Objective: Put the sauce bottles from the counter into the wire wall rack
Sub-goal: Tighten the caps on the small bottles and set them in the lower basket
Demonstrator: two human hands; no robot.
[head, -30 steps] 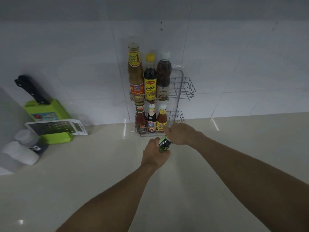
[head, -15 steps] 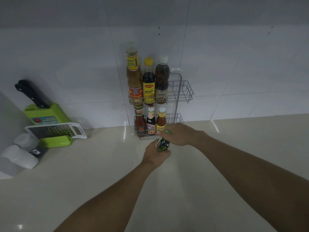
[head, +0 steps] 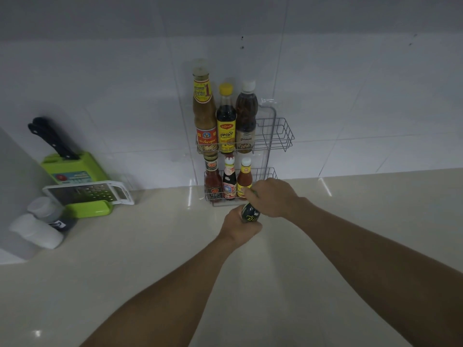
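Observation:
A two-tier wire wall rack (head: 280,132) hangs on the white tiles. Its upper shelf holds three tall sauce bottles (head: 226,121) at the left, with the right end bare. Three small sauce bottles (head: 229,181) stand in the lower shelf. Just in front of the lower shelf, above the counter, I hold a dark bottle with a green cap (head: 250,213). My left hand (head: 238,227) grips its body from below. My right hand (head: 271,197) is closed over its top, hiding most of the cap.
A green knife block (head: 72,171) with black-handled knives and a white grater (head: 85,194) sit at the left on the beige counter (head: 150,259). Two white-capped containers (head: 37,229) lie beside a grey wall at the far left.
Both hands with the dark bottle have shifted slightly up toward the lower shelf. The rack's bottles are as before.

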